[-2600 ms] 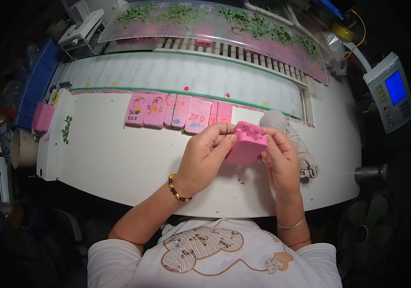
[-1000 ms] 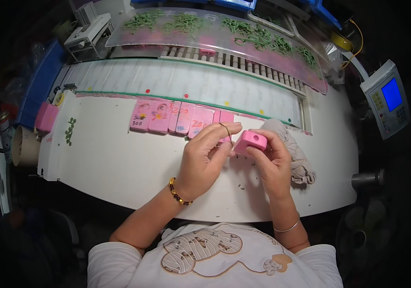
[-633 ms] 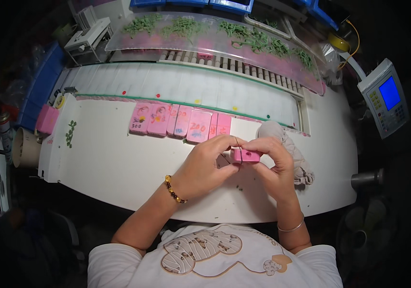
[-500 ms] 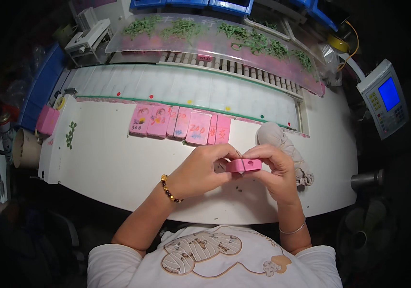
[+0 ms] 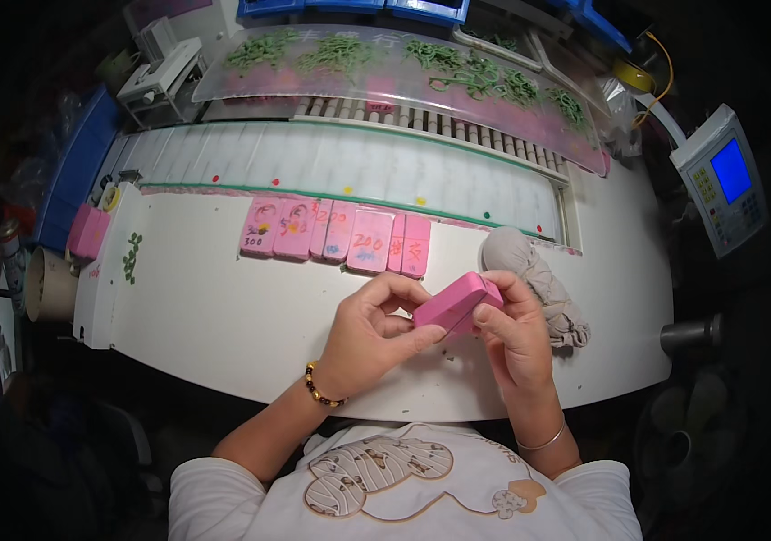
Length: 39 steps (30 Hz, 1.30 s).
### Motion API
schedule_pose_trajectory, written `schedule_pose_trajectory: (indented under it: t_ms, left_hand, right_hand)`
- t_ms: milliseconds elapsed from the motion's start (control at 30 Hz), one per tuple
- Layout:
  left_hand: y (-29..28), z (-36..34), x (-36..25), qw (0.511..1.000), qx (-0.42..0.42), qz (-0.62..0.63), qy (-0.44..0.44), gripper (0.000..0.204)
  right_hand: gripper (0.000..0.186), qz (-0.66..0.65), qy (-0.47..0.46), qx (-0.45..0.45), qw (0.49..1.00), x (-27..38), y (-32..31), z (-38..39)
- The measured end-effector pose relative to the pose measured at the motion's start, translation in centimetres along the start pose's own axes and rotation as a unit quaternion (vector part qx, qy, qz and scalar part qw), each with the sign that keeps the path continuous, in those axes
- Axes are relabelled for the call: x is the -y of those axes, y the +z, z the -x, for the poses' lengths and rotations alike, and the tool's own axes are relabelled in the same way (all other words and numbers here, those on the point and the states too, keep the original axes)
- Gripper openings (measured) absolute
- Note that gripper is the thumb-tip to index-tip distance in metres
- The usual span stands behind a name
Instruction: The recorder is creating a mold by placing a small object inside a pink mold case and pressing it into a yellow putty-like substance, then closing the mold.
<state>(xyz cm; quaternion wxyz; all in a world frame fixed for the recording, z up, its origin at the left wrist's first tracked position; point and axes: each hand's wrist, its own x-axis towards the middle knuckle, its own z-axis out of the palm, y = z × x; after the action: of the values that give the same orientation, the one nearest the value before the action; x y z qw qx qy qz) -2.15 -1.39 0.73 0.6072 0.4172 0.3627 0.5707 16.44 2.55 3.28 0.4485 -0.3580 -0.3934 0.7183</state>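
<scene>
A pink rubber mould [image 5: 450,302], block-shaped with a dark line across its side, is held up over the white table in both hands. My left hand [image 5: 369,326] grips its left end, thumb along the lower edge and fingers partly hidden behind it. My right hand [image 5: 520,338] pinches the right end between thumb and fingers. Just beyond my hands lies a row of several pink moulds [image 5: 370,242] with handwritten marks. Beside my right hand is a rumpled grey cloth bundle [image 5: 529,270].
A long white strip with green edges [image 5: 313,167] crosses behind the moulds. Farther back, a clear plastic sheet [image 5: 385,81] bears green pieces above rollers. A keypad console with a blue screen [image 5: 728,171] stands right. At left are small green pieces [image 5: 133,257] and a beige cup [image 5: 50,284].
The mould has been turned and tilted, so its broad side now shows instead of the end with a hole. My fingers have shifted around it, the left hand slightly lower.
</scene>
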Motion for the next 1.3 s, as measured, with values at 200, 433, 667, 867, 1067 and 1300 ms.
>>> schedule_pose_trajectory:
  t_ms: [200,433,667,867,1067,1300]
  left_hand:
    - [-1.1,-0.5,-0.2,0.974,-0.049,0.211,-0.068,0.023]
    - [-1.7,-0.6,-0.9,0.962,-0.134,0.237,0.034,0.015]
    - [0.4,-0.9,-3.3,0.827,-0.071,-0.464,0.308,0.039]
    - [-5.3,-5.4,-3.9,0.821,-0.138,-0.504,0.230,0.030]
    - [-16.6,-10.2,-5.4,0.730,-0.258,-0.618,0.137,0.035]
    - [-18.6,-12.5,-5.5,0.666,-0.273,-0.685,0.113,0.039]
  right_hand:
    - [0.031,0.016,0.002,0.020,1.000,0.1,0.2,-0.2]
    - [0.028,-0.046,-0.014,0.018,0.999,0.9,1.4,-0.8]
    - [0.027,-0.005,-0.028,0.000,1.000,0.4,4.0,-2.8]
    - [0.046,0.037,-0.027,0.024,0.999,0.0,4.0,-4.7]
    - [0.072,0.566,-0.203,0.075,0.795,0.7,1.4,-5.5]
    - [0.077,0.615,-0.213,0.152,0.744,-0.4,1.0,-6.8]
